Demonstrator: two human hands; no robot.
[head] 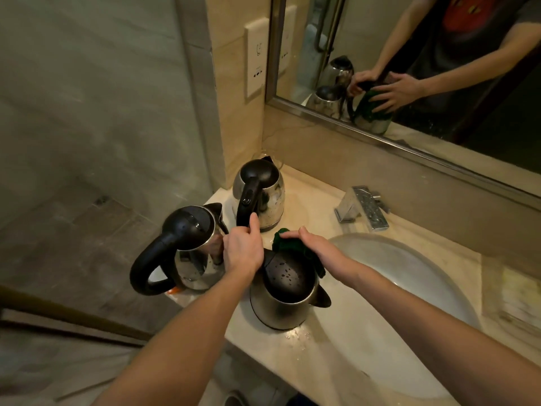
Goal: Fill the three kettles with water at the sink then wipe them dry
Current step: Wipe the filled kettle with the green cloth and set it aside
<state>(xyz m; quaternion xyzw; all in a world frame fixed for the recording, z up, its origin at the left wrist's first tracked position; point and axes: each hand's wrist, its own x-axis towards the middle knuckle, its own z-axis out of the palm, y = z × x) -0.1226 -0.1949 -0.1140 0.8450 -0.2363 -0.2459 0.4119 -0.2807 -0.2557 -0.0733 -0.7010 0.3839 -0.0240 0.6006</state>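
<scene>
Furthest left of the sink, at the table edge, stands the left kettle. The back kettle is near the wall. The left grip curls round the handle of the near kettle, upright just left of the sink. The right grip, fingers straight, presses a green cloth on that kettle's far side. The tap sits behind the sink.

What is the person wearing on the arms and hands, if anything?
Nothing: the left forearm and right forearm are bare of sleeves; the left hand and right hand show no glove, watch or ring. The mirror shows a dark short-sleeved T-shirt with a red print.
</scene>
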